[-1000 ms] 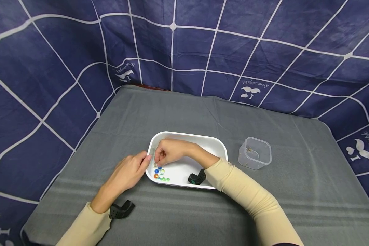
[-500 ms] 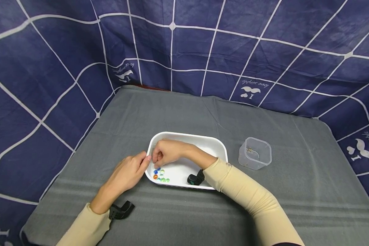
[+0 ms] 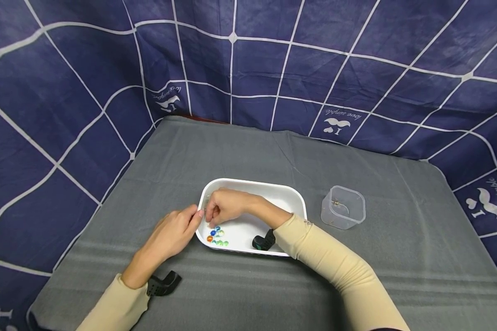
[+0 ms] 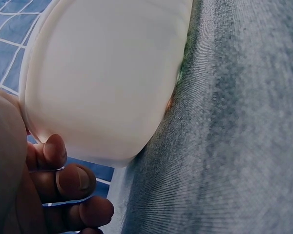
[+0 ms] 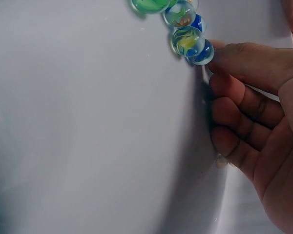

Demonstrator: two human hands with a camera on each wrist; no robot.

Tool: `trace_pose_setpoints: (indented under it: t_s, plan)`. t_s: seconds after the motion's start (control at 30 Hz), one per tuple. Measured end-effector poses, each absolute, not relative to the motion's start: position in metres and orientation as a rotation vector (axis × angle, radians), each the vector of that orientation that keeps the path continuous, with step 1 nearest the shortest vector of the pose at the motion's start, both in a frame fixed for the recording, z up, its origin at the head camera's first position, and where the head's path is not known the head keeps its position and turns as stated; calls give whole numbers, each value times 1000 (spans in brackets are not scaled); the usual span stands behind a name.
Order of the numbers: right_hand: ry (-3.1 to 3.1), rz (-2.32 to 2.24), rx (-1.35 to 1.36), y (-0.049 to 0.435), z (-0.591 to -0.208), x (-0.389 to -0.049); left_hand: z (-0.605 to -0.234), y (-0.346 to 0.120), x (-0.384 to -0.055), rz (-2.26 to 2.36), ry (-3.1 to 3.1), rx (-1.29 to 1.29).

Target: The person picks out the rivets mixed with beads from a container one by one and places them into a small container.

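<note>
A white plastic tray (image 3: 273,187) lies on the grey cloth. My left hand (image 3: 171,234) holds its left rim, thumb on top and fingers bent outside, as the left wrist view shows. Inside the tray is my right hand (image 3: 228,205), its fingers curled near the left wall. In the right wrist view its thumb tip touches a blue glass marble (image 5: 202,52), beside a yellow-swirled marble (image 5: 187,42) and a green marble (image 5: 151,4). An orange marble (image 3: 210,238) lies by the near-left corner. I cannot tell whether the right fingers pinch anything.
A clear square plastic box (image 3: 343,220) with a small gold-coloured piece inside stands right of the tray. A small pale bead-like thing (image 5: 221,161) lies beside the right little finger. A dark blue gridded curtain (image 3: 257,64) hangs around the cloth-covered table (image 3: 265,299).
The right fingertips have moved slightly, and the blue marbles beside them have shifted a little to the right. A small gold-coloured thing seen at those fingertips a second ago no longer shows. The left hand stays put.
</note>
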State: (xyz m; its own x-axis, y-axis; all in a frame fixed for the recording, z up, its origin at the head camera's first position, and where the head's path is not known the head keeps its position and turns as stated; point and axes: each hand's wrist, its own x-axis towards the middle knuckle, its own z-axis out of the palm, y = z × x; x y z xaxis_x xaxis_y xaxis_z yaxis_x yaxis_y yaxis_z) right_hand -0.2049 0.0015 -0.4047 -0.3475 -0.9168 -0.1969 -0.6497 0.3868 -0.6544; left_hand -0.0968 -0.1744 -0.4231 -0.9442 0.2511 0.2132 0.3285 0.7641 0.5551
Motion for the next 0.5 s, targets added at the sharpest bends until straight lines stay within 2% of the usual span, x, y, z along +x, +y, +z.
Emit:
trace_pose_setpoints:
  t_s: [0.5]
  plan:
    - [2151,-549,-1370,3,-402,-203,-423,-174,-96,-927,-2836,-460]
